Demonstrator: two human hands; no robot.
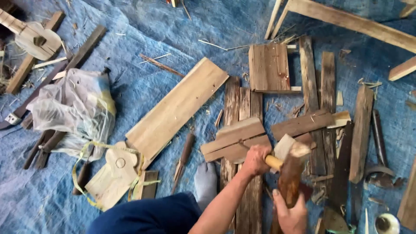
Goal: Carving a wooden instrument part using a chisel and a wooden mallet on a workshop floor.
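My left hand (255,159) is closed around a tool with a yellow handle (273,162), probably a chisel, whose blade is hidden. It points at a small pale wood block (284,145) lying on weathered planks (237,141). My right hand (291,216) grips the lower end of a rough brown wooden club (290,175). The club stands nearly upright, its cut top right beside the yellow handle and the block. My foot in a grey sock (206,180) rests on the blue tarp (143,30) just left of the planks.
A long pale board (177,106) lies diagonally mid-tarp, with a small instrument-shaped cutout (113,171) and yellow tape measure (89,149) by it. A plastic bag (73,108) sits left, a square wood panel (268,67) behind, loose planks (362,130) right, and a hand tool (184,156) near my foot.
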